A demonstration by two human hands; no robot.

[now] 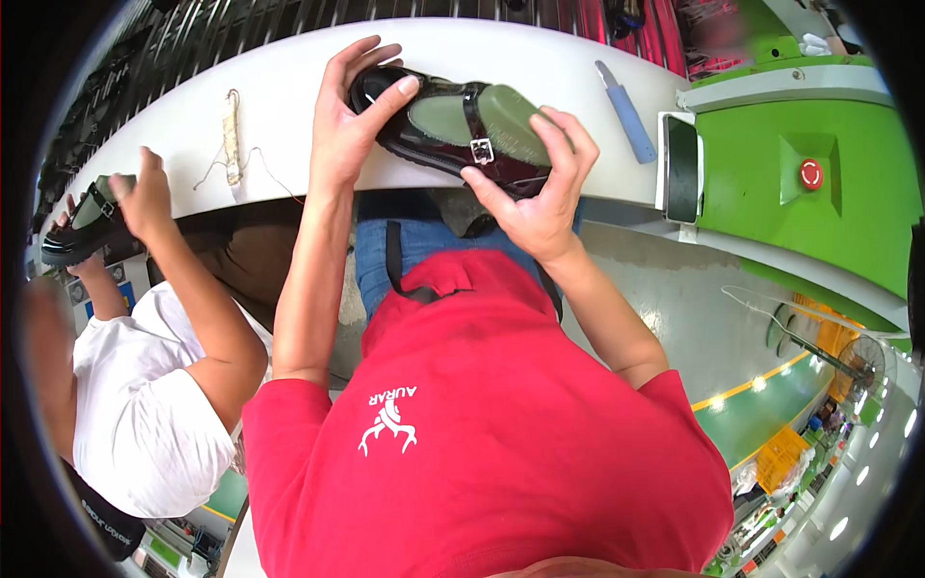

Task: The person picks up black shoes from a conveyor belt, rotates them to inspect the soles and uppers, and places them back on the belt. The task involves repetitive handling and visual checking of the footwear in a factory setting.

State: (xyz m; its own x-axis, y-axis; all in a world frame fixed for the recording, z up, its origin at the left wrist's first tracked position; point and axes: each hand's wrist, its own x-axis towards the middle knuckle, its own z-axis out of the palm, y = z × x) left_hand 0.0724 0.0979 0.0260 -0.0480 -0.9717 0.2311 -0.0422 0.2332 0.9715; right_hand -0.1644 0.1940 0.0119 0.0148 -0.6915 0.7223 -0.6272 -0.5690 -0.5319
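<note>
A glossy black strap shoe (421, 146) with a silver buckle (482, 150) is held between my two hands over the white worktop. Its toe points left, and a green shoe last (438, 118) fills the opening. My left hand (343, 135) grips the toe end, thumb on top and fingers behind it. Around the heel end closes my right hand (544, 207), its thumb on the near side and its fingers on the raised green last. To the right lies a blue-handled knife-like tool (628, 116), apart from my hands.
At the left, a co-worker in a white shirt (159, 405) holds a similar black shoe (87, 226). A wrapped bundle with loose thread (231, 144) rests on the white worktop (275, 72). A green machine (761, 217) with a red button (812, 173) stands at the right. Metal rollers run behind.
</note>
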